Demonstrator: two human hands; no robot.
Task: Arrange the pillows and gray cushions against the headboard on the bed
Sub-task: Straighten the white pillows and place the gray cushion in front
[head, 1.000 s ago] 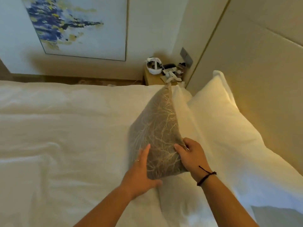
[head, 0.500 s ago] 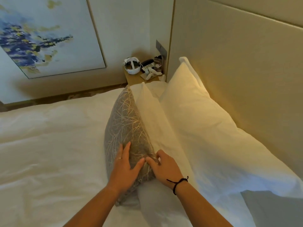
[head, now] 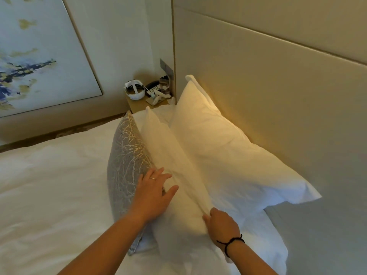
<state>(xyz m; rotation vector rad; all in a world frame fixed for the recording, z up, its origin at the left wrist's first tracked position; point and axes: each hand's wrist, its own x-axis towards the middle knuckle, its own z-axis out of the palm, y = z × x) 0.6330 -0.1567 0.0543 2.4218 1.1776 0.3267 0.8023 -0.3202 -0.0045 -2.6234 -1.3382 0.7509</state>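
Headboard point(head: 258, 80) behind stacked pillows point(head: 208, 139); left hand point(head: 155, 193) flat on gray cushion point(head: 125, 155), right hand point(head: 222, 223) pinching front pillow's edge.

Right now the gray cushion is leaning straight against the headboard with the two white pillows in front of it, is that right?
Not quite. In the head view the gray cushion stands in front; the two white pillows are between it and the headboard, the rear one leaning against the headboard.
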